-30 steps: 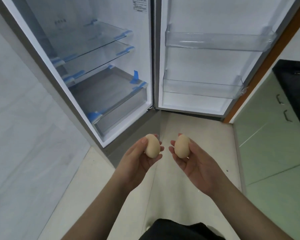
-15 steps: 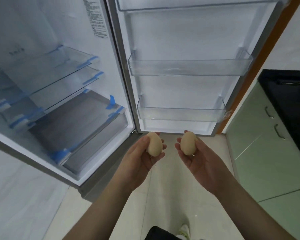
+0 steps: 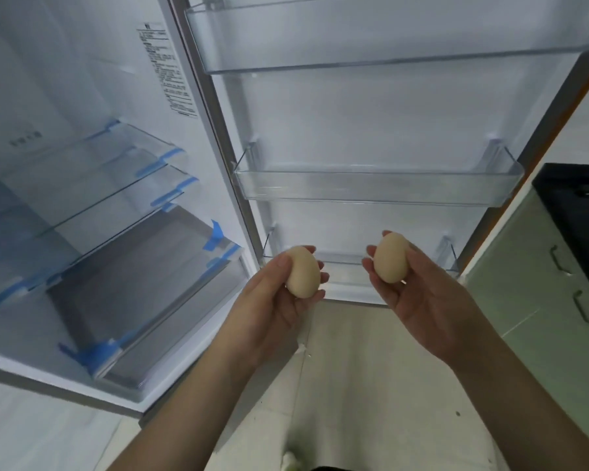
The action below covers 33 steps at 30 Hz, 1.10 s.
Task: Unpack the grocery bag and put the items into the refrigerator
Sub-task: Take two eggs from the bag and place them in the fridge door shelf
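The fridge [image 3: 92,205] stands open, its glass shelves [image 3: 92,198] up and to the left of the left hand. Its open door [image 3: 371,124] rises beyond both hands, with clear door bins [image 3: 378,185] above them; the lowest bin sits just behind the fingertips. Green cabinets [image 3: 541,317] lie to the right of the right hand. The left hand [image 3: 279,300] is cupped around an egg [image 3: 302,271], palm up. The right hand [image 3: 419,297] grips a second egg [image 3: 390,257]. The two eggs are near each other but apart.
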Each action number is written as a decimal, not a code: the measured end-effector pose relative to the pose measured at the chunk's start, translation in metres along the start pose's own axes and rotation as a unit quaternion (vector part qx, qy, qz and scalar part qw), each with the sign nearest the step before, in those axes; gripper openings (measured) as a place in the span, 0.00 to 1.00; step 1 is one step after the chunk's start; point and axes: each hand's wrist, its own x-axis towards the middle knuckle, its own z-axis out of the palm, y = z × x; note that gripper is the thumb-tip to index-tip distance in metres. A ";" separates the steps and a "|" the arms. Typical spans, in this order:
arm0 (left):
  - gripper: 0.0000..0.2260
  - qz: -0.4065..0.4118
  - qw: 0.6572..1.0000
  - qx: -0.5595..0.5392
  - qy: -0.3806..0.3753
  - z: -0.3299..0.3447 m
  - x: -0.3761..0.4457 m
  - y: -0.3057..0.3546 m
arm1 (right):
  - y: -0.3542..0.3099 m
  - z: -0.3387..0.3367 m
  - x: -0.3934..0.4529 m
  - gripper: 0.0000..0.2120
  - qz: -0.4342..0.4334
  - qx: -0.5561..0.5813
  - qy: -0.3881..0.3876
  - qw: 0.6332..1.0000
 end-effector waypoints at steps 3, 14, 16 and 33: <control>0.13 0.015 0.999 0.018 -0.036 0.002 0.024 0.018 | -0.013 0.009 0.020 0.23 -0.021 -0.009 -0.001 1.000; 0.13 0.118 0.962 0.182 -0.164 0.002 0.102 0.098 | -0.049 0.052 0.075 0.15 -0.154 -0.132 0.008 0.979; 0.13 0.154 0.934 0.274 -0.170 0.002 0.117 0.110 | -0.059 0.053 0.078 0.16 -0.190 -0.194 0.018 0.962; 0.14 0.269 0.701 0.637 -0.177 0.045 0.200 0.114 | -0.131 0.041 0.134 0.14 -0.180 -0.656 0.018 0.732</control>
